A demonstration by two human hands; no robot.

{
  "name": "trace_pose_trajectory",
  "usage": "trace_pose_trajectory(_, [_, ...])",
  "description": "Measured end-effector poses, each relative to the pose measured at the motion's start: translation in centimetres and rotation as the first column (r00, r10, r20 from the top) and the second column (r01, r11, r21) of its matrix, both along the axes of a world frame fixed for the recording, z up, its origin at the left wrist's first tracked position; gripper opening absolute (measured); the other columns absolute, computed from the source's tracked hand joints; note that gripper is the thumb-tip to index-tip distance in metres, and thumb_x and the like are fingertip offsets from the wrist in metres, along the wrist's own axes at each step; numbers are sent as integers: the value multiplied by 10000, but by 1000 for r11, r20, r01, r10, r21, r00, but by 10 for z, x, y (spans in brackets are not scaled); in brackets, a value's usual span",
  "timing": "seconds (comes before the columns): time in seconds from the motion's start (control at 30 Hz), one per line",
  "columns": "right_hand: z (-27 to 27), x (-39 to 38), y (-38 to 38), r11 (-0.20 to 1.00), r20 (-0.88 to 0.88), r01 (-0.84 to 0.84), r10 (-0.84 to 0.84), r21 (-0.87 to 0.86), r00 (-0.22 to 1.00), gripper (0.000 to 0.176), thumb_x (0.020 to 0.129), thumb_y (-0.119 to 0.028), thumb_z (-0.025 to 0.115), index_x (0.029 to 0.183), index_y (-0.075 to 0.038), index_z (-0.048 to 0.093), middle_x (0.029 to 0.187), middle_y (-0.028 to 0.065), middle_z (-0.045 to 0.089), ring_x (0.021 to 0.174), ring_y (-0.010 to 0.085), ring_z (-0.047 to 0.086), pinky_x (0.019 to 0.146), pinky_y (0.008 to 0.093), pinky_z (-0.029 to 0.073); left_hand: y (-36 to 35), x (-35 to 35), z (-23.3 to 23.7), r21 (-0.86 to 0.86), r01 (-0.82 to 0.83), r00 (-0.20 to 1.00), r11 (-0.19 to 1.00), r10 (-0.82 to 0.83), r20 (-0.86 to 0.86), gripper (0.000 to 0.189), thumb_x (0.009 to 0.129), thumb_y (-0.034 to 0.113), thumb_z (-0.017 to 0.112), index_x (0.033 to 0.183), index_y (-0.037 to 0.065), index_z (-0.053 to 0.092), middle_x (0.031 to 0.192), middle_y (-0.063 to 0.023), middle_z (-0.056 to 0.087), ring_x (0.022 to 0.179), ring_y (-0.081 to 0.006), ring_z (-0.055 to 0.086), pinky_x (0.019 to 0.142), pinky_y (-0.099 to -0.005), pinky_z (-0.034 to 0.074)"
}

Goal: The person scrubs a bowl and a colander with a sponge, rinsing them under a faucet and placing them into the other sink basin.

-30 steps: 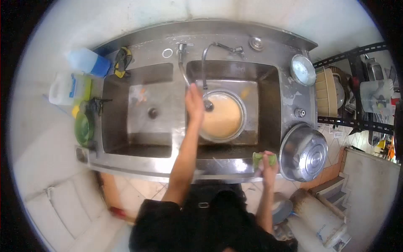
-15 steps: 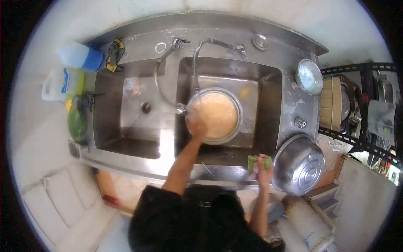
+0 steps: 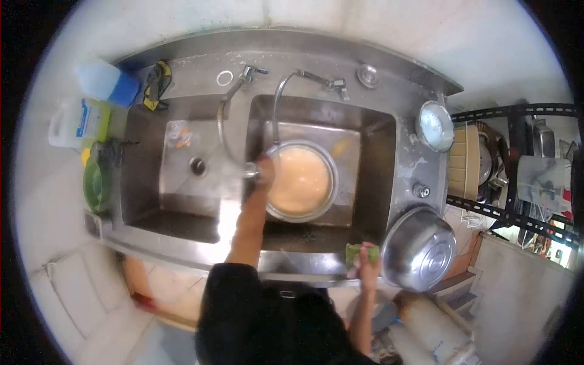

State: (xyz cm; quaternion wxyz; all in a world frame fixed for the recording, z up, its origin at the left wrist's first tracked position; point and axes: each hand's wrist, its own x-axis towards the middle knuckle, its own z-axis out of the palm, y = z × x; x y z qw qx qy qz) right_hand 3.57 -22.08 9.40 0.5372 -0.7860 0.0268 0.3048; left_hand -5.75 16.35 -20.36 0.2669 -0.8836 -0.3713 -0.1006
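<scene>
My left hand [image 3: 264, 173] is blurred at the left rim of a round metal pot [image 3: 334, 182] in the right basin, beside the spray head [image 3: 249, 171] of a hose tap. Whether its fingers grip the rim or the spray head cannot be made out. Cloudy orange-tan liquid [image 3: 299, 182] fills the pot. Over the sink's front edge, my right hand [image 3: 367, 266] is closed on a green sponge [image 3: 353, 255]. Just right of it, a large steel bowl [image 3: 420, 249] lies upside down on the counter.
The left basin [image 3: 188, 204] has small orange scraps near its drain. Bottles of blue [image 3: 125, 89] and yellow-green liquid [image 3: 100, 121] and a green bowl [image 3: 96, 184] stand at the left. A metal bowl [image 3: 435, 126] is at the right, beside a black rack [image 3: 517, 137].
My left hand has moved from over the liquid to the pot's left side. The liquid's surface looks smoother. The whole view has shifted slightly; my right hand still holds the sponge.
</scene>
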Motion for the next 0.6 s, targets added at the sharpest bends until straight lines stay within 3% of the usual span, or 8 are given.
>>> trace_pose_trajectory(0.17, [-17,4,-18,999,-9,3,-3,44,1000,255,912,-237,629,1065,-36,588,918,31,611,799,102,556,702,240,464,-10,6,1,-274,-212,977,938,196,-84,233,786,149,592,977,17,618,667,-41,570,532,-173,568,440,-371,432])
trace_pose_trajectory(0.23, [-17,6,-19,999,14,-6,6,47,1000,255,913,-237,627,1067,-38,589,916,30,611,795,102,557,701,243,467,-11,2,-4,-81,-136,977,987,120,-177,273,787,149,592,1014,0,623,708,-60,594,628,-185,594,463,-387,432])
trace_pose_trajectory(0.37, [-13,9,-10,999,16,-4,3,43,1000,269,909,-242,631,1084,-42,591,913,30,610,798,103,558,712,247,473,-12,-19,-13,-163,1,982,987,-32,-186,359,792,147,583,1100,-36,602,784,-93,616,732,-206,610,541,-416,467])
trace_pose_trajectory(0.4, [-13,11,-9,999,15,-7,6,47,1000,276,910,-250,630,1089,-44,592,903,26,606,798,102,556,714,243,472,-17,-24,-6,191,35,980,981,4,-201,414,790,141,581,1149,-64,564,830,-104,622,753,-213,615,580,-418,480])
trace_pose_trajectory(0.43, [-12,12,-7,999,17,-7,6,45,1000,276,910,-250,630,1089,-44,592,903,26,606,798,102,556,714,243,472,-23,-28,2,518,69,978,852,45,-203,472,789,135,579,1199,-93,526,876,-115,628,773,-220,619,618,-420,493])
trace_pose_trajectory(0.47, [-11,13,-2,1000,6,14,-14,11,1000,316,923,-301,601,1112,-49,584,889,45,627,769,110,573,678,250,481,-26,-33,-5,520,71,979,851,41,-201,472,789,135,579,1199,-93,526,876,-115,628,773,-220,619,618,-420,493])
trace_pose_trajectory(0.53, [-13,15,5,998,2,51,-51,-22,999,358,936,-352,573,1135,-55,575,874,64,648,741,117,591,641,257,490,-32,-40,-26,31,-10,956,999,18,-293,593,791,126,577,1285,-153,405,931,-163,625,827,-252,625,737,-468,512])
trace_pose_trajectory(0.6, [-24,27,4,994,-229,99,-88,38,970,463,951,-461,493,1169,-59,566,820,37,623,666,109,549,591,257,464,-42,-38,64,-105,63,955,992,-90,-282,565,807,102,558,1268,-183,400,1080,-256,583,1007,-349,584,807,-536,505])
